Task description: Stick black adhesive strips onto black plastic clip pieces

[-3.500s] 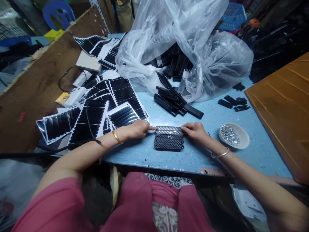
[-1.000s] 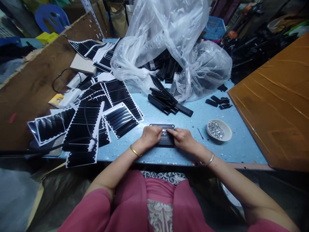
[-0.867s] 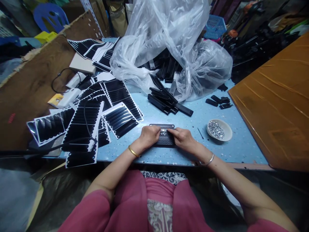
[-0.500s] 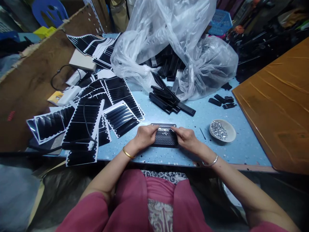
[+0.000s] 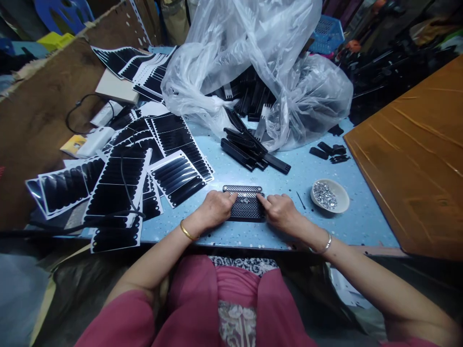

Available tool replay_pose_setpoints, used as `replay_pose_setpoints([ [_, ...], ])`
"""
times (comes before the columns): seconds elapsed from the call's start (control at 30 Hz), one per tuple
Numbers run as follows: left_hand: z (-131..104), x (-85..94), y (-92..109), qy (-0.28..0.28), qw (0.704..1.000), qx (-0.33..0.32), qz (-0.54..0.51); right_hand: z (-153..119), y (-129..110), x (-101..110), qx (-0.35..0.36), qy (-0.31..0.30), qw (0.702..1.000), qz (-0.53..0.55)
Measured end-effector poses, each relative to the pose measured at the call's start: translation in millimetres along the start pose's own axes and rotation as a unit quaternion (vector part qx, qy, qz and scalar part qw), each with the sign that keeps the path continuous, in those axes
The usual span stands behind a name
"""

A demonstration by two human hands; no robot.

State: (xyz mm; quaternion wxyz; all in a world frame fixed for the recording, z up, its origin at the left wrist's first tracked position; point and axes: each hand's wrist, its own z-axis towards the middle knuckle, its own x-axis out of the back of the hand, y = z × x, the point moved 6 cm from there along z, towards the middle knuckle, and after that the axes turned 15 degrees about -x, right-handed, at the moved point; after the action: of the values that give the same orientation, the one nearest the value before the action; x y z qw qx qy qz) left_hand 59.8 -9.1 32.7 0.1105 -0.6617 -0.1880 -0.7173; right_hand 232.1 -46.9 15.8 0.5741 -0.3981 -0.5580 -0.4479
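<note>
Several black perforated strips (image 5: pixel 248 210) lie side by side on the blue tabletop in front of me. One separate strip (image 5: pixel 243 188) sits a little beyond the rest, with a small gap. Small silver rings (image 5: pixel 246 200) rest on the middle strips. My left hand (image 5: pixel 216 208) is closed at the left end of a shiny strip (image 5: pixel 246 195), and my right hand (image 5: pixel 280 210) is closed at its right end, index fingertip on it. Both hands' lower fingers are curled under and partly hidden.
A white bowl (image 5: pixel 330 195) of small silver pieces stands on the right, beside a thin black stick (image 5: pixel 301 200). Black plastic parts (image 5: pixel 253 149) spill from a clear plastic bag (image 5: pixel 304 101). Sheets of black stickers (image 5: pixel 117 183) cover the left. A brown board (image 5: pixel 415 159) borders the right.
The far strip now shows apart from the others, with a gap between. My right hand has drawn back slightly to the right. The view has shifted a little.
</note>
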Motion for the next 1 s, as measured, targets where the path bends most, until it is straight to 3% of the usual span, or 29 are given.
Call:
replay_pose_setpoints([
  [0.27, 2, -0.2, 2, -0.033, 0.999, -0.017, 0.008, -10, 16, -4, -0.001, -0.004, 1.0, 0.009],
  [0.43, 2, -1.3, 2, -0.047, 0.998, -0.026, 0.013, -13, 22, -13, 0.014, 0.017, 0.996, 0.081],
  [0.63, 2, -2.1, 1, -0.029, 0.999, -0.034, 0.01, -18, 32, -19, -0.019, 0.024, 0.982, 0.188],
  [0.77, 1, -3.1, 0, -0.025, 0.999, -0.036, 0.008, -14, 32, -16, 0.012, 0.02, 0.988, 0.153],
  [0.87, 2, -4.2, 1, -0.039, 0.998, -0.042, 0.015, -8, 34, -17, 0.035, -0.01, 0.989, 0.146],
  [1.0, 3, -3.3, 2, -0.039, 0.998, -0.051, 0.017, 0, 44, -20, -0.014, -0.077, 0.966, 0.248],
])
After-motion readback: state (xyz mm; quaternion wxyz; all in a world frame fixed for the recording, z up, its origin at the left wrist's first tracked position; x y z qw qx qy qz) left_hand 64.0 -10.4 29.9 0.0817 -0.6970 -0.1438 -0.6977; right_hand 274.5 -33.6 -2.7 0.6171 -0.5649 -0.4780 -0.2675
